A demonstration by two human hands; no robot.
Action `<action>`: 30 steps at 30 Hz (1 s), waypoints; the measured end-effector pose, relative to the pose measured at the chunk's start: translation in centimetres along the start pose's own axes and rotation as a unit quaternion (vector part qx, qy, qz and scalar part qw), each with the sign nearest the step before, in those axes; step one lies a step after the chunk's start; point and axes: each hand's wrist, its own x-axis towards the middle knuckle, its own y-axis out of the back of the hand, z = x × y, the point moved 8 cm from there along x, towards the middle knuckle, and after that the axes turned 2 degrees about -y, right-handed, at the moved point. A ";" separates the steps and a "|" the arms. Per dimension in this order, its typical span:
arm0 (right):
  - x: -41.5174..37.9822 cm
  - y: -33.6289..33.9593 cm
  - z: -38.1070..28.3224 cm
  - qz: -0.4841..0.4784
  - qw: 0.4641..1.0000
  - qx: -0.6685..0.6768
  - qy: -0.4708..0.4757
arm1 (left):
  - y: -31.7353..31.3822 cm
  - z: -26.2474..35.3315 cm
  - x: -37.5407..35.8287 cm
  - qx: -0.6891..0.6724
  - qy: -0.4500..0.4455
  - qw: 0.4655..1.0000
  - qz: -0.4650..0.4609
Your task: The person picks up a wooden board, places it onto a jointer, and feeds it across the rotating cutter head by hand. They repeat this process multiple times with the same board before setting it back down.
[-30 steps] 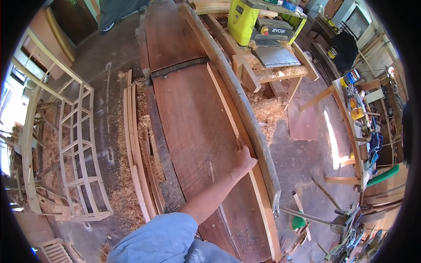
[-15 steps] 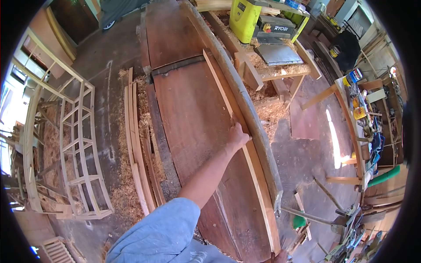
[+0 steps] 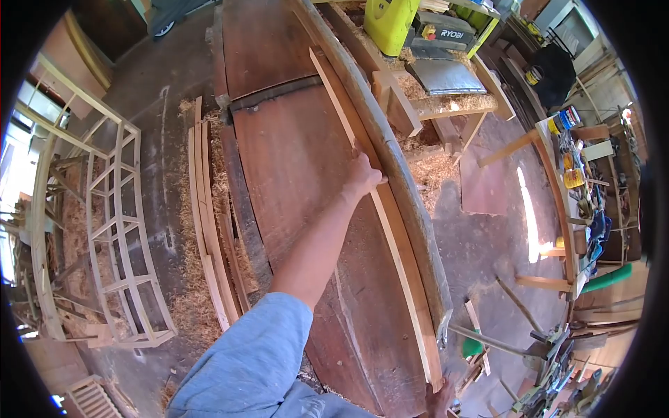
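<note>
A long, narrow wooden board (image 3: 410, 279) lies lengthwise on the brown workbench top (image 3: 289, 146), close beside the bench's raised grey right edge. My left hand (image 3: 364, 175) is closed around the board near its middle, the arm reaching across the bench in a blue sleeve. At the bottom of the view, my right hand (image 3: 440, 400) is by the board's near end. Only part of it shows, and its fingers cannot be made out.
A green Ryobi planer (image 3: 428, 35) stands beyond the bench on the right, with wood shavings (image 3: 435, 177) around it. Long wooden strips (image 3: 205, 209) lie left of the bench. Farther left stands a slatted wooden frame (image 3: 125, 237). Tools and clamps (image 3: 557, 359) crowd the lower right.
The board has slid away from me along the bench, my left hand moving forward with it. My right hand stays by its near end. The view has shifted slightly.
</note>
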 end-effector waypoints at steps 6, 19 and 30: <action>2.6 1.3 -11.9 0.087 0.960 -0.021 0.264 | 1.0 -1.5 3.9 -0.037 -0.030 0.997 0.054; 13.3 0.8 -27.8 0.087 0.900 -0.070 0.421 | 8.2 0.8 3.9 -0.139 0.022 0.973 0.180; 24.6 1.2 -42.9 0.160 0.882 0.061 0.439 | -14.9 1.1 -34.4 -0.187 -0.132 0.974 -0.001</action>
